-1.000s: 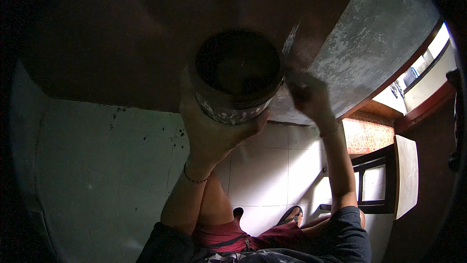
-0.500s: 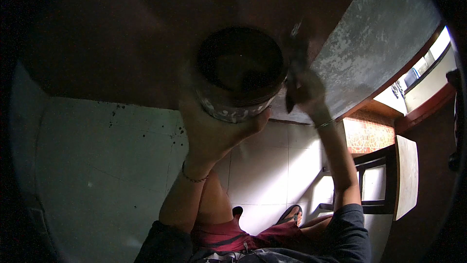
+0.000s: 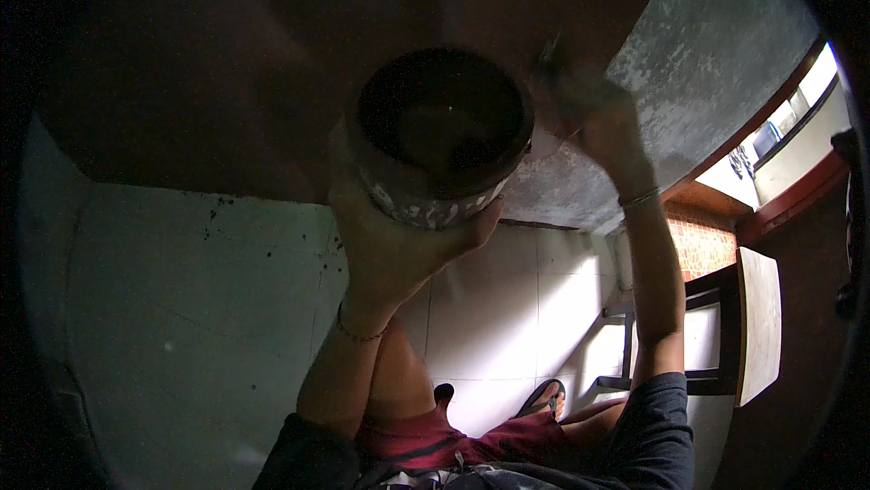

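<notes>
My left hand (image 3: 385,250) is wrapped round the lower side of a round tub (image 3: 435,209), holding it up with its open top toward me. Dark paint, it seems, lies inside, though the inside is too dim to tell its level. Right of the tub my right hand (image 3: 609,132), smeared by motion, is closed on a paintbrush (image 3: 549,62). The brush is dark and blurred, its tip up against or close to the wall. That wall is dark brown (image 3: 227,91) over most of its width, with a patchy grey stretch (image 3: 716,64) at the right.
Pale floor tiles (image 3: 480,327) with dark spots toward the left run up to the wall's foot. A wooden stool (image 3: 759,327) with dark legs stands to my right. Behind it are orange patterned tiles (image 3: 702,250) and a bright window opening (image 3: 797,109).
My right hand has moved up and to the right with the paintbrush, away from the tub's side. The left hand and the tub have hardly shifted.
</notes>
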`<state>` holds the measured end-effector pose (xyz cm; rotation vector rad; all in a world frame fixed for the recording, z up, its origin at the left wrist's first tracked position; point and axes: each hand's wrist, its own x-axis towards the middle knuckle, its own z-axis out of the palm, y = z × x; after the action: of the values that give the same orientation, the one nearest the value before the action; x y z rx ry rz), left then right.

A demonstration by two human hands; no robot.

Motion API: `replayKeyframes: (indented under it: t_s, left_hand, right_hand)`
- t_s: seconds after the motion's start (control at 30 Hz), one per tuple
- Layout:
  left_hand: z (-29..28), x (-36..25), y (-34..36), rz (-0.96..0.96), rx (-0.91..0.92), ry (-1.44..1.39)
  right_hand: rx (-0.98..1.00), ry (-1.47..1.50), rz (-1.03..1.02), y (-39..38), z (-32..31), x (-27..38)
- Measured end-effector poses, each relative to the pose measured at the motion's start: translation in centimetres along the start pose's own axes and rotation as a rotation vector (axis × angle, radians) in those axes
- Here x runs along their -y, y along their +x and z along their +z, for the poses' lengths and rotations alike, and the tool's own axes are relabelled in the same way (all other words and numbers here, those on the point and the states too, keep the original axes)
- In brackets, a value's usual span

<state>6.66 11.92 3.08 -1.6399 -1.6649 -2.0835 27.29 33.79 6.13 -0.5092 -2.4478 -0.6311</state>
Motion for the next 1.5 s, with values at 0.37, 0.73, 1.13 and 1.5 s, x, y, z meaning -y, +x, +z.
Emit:
replayKeyframes:
  t_s: [0.37, 0.73, 1.13, 1.5]
  left_hand:
    - [0.2, -0.3, 0.3, 0.016, 0.000, -0.142]
    - [0.4, -0.2, -0.4, 0.044, -0.083, -0.021]
    - [-0.1, -1.1, 0.4, 0.103, -0.051, -0.034]
    - [0.5, -0.5, 0.0, -0.132, 0.029, -0.178]
  right_hand:
    - [0.308, 0.168, -0.221, -6.5, 8.7, 7.1]
    - [-0.400, -0.284, -0.048, 3.0, -3.6, -2.7]
    - [0.017, -0.147, -0.257, -1.2, 3.4, -1.0]
    - [0.136, -0.225, -0.358, -4.9, 11.8, 3.6]
